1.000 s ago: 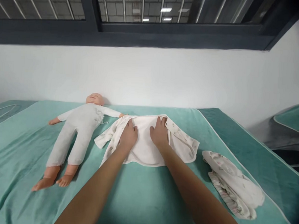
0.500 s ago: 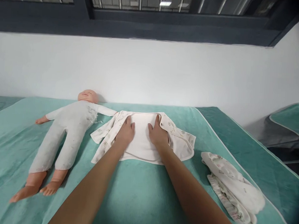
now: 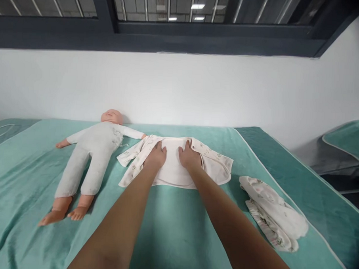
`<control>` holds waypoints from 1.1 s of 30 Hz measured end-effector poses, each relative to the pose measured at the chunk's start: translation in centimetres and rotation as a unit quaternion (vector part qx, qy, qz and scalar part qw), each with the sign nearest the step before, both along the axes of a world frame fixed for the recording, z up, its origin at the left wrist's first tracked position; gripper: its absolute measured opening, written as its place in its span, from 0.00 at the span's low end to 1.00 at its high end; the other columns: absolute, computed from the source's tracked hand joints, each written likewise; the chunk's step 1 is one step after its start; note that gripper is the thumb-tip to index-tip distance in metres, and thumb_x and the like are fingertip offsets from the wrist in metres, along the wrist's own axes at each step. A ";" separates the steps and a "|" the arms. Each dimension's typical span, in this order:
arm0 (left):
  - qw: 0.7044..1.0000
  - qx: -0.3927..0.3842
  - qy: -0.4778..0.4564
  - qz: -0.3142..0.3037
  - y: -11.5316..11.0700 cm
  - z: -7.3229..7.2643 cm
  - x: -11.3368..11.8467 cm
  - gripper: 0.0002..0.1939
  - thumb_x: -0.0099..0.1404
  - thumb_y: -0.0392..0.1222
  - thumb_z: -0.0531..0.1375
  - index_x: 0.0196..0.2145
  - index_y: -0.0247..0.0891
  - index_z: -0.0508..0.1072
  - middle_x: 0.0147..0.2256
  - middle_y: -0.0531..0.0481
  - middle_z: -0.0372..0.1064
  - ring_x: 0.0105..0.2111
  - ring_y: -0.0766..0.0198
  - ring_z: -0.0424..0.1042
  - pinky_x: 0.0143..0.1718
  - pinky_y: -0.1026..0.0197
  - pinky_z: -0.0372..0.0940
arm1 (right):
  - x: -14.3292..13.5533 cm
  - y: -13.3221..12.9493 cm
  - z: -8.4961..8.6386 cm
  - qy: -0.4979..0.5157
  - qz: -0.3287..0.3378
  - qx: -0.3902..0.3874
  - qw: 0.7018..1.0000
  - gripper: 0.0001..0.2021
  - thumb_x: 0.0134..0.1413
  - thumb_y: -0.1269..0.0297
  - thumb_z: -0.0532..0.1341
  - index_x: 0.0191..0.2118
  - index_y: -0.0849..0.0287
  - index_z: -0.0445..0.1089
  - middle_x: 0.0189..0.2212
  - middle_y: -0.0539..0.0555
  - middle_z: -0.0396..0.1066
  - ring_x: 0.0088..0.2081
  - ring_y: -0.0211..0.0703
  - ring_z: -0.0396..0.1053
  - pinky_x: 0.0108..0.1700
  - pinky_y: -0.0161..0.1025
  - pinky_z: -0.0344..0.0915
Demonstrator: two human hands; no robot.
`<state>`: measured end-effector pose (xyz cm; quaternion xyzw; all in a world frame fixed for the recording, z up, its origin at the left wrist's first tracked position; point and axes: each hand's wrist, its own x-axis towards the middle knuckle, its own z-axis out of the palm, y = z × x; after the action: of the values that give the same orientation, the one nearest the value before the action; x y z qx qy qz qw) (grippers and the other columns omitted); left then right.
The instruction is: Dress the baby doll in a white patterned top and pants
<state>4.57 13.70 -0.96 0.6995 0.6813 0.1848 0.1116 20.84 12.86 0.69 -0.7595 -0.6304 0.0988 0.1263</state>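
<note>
A small white baby shirt point(image 3: 174, 172) with a printed pattern lies spread on the green cover, its front opened out to both sides. My left hand point(image 3: 155, 156) rests on the shirt's left front panel near the neckline, fingers stretched out. On the other side, my right hand point(image 3: 189, 157) lies on the right panel edge, with thumb and fingers apart. Both hands press on the fabric without gripping it, as far as I can see. Left of the shirt, a baby doll point(image 3: 95, 144) with a white cloth body lies on its back, one hand touching or almost touching the sleeve.
Folded white printed cloths point(image 3: 272, 214) lie to the right of the shirt. The green cover point(image 3: 175, 229) spreads over the bed, with a darker green strip point(image 3: 302, 183) on the right. A white wall point(image 3: 181, 91) and a dark window frame point(image 3: 213, 44) stand behind.
The camera view has tilted up slightly and shifted, so the doll appears farther right and the folded cloths higher. Both hands stay at about the same places on the shirt.
</note>
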 end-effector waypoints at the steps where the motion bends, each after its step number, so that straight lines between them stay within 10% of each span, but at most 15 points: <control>1: 1.000 0.003 0.005 0.007 -0.1 0.0 0.1 0.31 0.74 0.50 0.43 0.68 0.33 0.54 0.67 0.32 0.54 0.70 0.45 0.48 0.69 0.40 0.43 | 0.0 0.0 0.1 -0.001 0.000 -0.001 1.000 0.35 0.68 0.52 0.45 0.72 0.70 0.43 0.62 0.73 0.62 0.65 0.64 0.59 0.62 0.55 0.56; 8: 0.996 0.039 0.081 -0.003 -0.7 0.7 0.9 0.30 0.72 0.41 0.45 0.69 0.31 0.53 0.66 0.28 0.54 0.70 0.41 0.45 0.69 0.36 0.37 | -0.3 0.0 0.2 -0.009 0.000 -0.003 1.000 0.34 0.68 0.54 0.44 0.72 0.71 0.44 0.63 0.76 0.60 0.63 0.64 0.62 0.61 0.55 0.57; 17: 0.986 0.034 0.134 -0.093 -2.3 1.6 2.4 0.25 0.69 0.31 0.44 0.62 0.29 0.63 0.62 0.22 0.58 0.60 0.38 0.63 0.56 0.37 0.60 | -0.3 -0.2 0.5 -0.017 0.009 0.002 1.000 0.33 0.68 0.54 0.44 0.71 0.71 0.45 0.61 0.77 0.62 0.61 0.64 0.65 0.59 0.54 0.59; 28: 0.987 0.038 0.088 -0.125 -3.9 0.7 -0.2 0.26 0.74 0.46 0.44 0.65 0.35 0.60 0.70 0.39 0.49 0.69 0.52 0.51 0.68 0.50 0.50 | -0.3 -0.5 0.6 -0.033 0.030 0.032 0.998 0.31 0.69 0.59 0.44 0.69 0.76 0.49 0.65 0.79 0.55 0.64 0.67 0.60 0.60 0.59 0.58; 33: 0.990 -0.005 0.068 -0.120 -5.1 0.7 -0.3 0.32 0.72 0.56 0.45 0.68 0.39 0.56 0.72 0.43 0.42 0.71 0.50 0.43 0.69 0.44 0.45 | -1.3 -1.7 1.4 -0.031 0.178 0.070 0.981 0.21 0.64 0.72 0.50 0.59 0.69 0.67 0.65 0.69 0.59 0.71 0.53 0.47 0.68 0.53 0.46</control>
<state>4.25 8.56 -0.22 0.7867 0.5991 0.1190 0.0899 19.49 11.19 2.14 -0.6269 -0.7648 0.0517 0.1395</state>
